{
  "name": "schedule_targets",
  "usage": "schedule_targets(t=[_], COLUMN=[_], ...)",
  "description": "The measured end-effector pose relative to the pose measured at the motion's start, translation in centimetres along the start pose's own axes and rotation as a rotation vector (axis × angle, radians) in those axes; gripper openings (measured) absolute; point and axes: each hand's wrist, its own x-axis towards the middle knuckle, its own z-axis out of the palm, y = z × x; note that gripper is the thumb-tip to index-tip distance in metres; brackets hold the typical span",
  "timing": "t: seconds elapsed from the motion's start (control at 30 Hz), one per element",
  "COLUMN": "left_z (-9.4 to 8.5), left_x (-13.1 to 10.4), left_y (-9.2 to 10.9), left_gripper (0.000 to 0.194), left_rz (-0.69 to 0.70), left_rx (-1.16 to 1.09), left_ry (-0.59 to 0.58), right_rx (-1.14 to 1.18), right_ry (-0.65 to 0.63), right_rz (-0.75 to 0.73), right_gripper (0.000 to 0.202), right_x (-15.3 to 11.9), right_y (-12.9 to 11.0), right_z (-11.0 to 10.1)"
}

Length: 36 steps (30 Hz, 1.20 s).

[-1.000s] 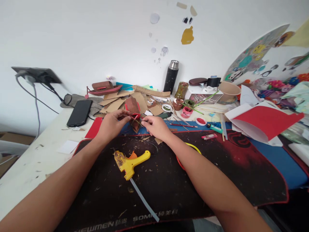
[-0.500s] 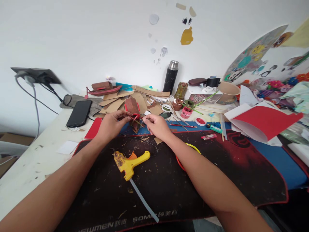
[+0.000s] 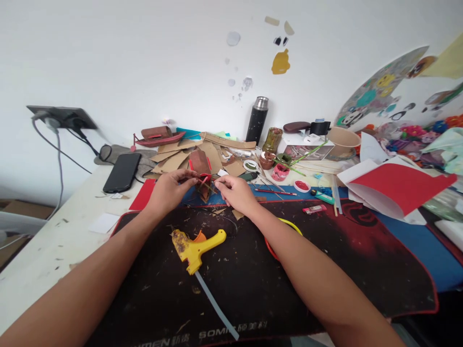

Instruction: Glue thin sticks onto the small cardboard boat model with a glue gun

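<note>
Two hands: both meet at the far edge of the black mat (image 3: 325, 270), over one small model.
Left hand (image 3: 167, 189): its grip is pinched shut, thumb and fingers closed on the red trim of the small brown cardboard model (image 3: 200, 166).
Right hand (image 3: 236, 192): its grip is also nipped shut, fingertips holding a thin stick (image 3: 209, 186) that runs leftward into the model's lower part.
Model: stands upright just beyond the mat on the blue strip, between the two hands, with a heap of cardboard scraps (image 3: 181, 154) right behind it.
Glue gun (image 3: 195, 244): yellow, lying on the mat between the forearms, apart from both hands, a clear glue stick trailing from its rear toward the near edge.
Desk (image 3: 47, 241): white, with a black phone (image 3: 122, 172) to the left of the scraps.
Back: a black flask (image 3: 256, 119) stands upright by the wall.
Right: a folded red sheet (image 3: 398, 185) lies well apart from the hands.
</note>
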Motion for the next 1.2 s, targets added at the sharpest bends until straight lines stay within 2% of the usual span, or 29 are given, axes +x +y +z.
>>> schedule_targets(t=[1.2], left_z=[0.03], left_x=[-0.16], left_y=[0.23], left_gripper=[0.033], left_rz=[-0.005], left_rx=[-0.008], left_ry=[0.028], right_rx=[-0.039], right_ry=[-0.018], right_rz=[-0.021], right_gripper=[0.016], right_x=[0.04], right_y=[0.23], right_z=[0.02])
